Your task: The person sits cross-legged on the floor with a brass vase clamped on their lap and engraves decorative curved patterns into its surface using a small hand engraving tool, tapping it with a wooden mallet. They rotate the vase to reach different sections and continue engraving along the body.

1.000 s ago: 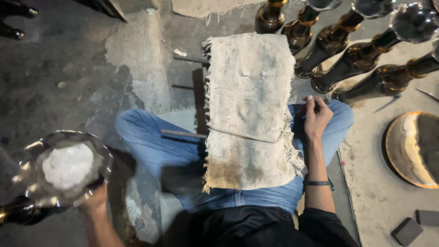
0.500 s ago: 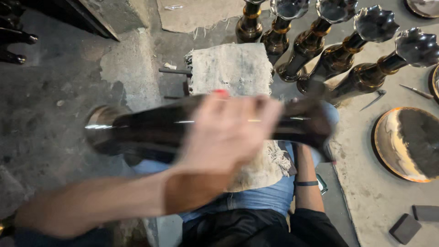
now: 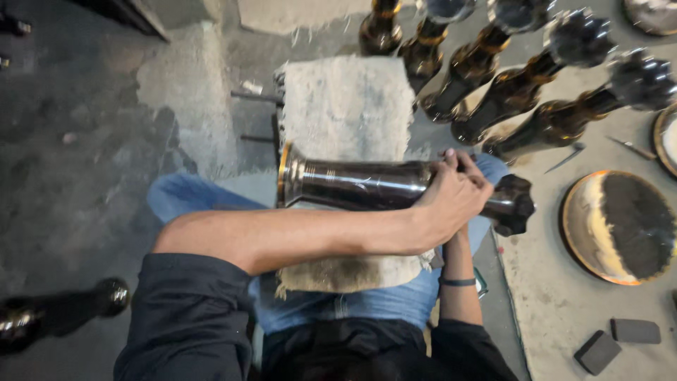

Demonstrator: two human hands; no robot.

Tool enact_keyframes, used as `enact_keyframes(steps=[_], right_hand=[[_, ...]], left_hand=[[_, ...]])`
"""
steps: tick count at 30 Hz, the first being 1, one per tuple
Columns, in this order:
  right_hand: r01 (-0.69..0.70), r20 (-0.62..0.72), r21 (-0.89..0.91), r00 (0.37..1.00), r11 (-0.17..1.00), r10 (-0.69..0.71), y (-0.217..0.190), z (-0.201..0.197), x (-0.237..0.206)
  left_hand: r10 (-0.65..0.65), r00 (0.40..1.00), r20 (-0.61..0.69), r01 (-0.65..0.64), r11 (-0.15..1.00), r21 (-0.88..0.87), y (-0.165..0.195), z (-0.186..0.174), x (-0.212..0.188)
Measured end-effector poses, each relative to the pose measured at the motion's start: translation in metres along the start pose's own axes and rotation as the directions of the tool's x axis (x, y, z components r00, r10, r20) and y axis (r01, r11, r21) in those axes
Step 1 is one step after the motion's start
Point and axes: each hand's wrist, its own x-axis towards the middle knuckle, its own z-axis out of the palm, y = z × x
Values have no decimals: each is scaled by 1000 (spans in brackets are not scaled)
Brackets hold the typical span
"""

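A dark, glossy metal vase (image 3: 360, 185) lies sideways across a worn beige cloth (image 3: 345, 106) spread over my lap. Its flared, gold-rimmed foot points left and its lobed top sticks out to the right. My left arm crosses over my body, and my left hand (image 3: 455, 197) is closed around the vase's narrow neck. My right forearm (image 3: 457, 261), with a dark wristband, rises from below to the same spot. The right hand itself is hidden under the left hand.
Several similar dark vases (image 3: 522, 85) lie in a row on the floor at the upper right. A round brass dish (image 3: 620, 226) and two dark blocks (image 3: 617, 339) lie to the right. Another dark vase (image 3: 56, 314) lies at the lower left. Thin metal tools (image 3: 564, 159) are nearby.
My left hand lifted the vase from the floor at my left and swung it across onto the cloth. My right hand left my knee and went under the vase's neck.
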Motion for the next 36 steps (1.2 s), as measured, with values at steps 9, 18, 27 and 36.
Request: enact_keyframes(steps=[9, 18, 27, 36], right_hand=[[-253, -21, -43, 967, 966, 253, 5, 7, 23], [-182, -25, -39, 983, 983, 181, 8, 17, 21], [-125, -20, -86, 992, 988, 124, 37, 4, 11], [-91, -151, -63, 985, 994, 80, -57, -28, -75]], left_hand=[[121, 946, -302, -90, 989, 115, -81, 1, -83], [-13, 954, -300, -61, 970, -235, -127, -4, -131], [-281, 942, -183, 195, 903, -384, -163, -15, -141], [-413, 857, -308, 234, 845, -482, -192, -23, -221]])
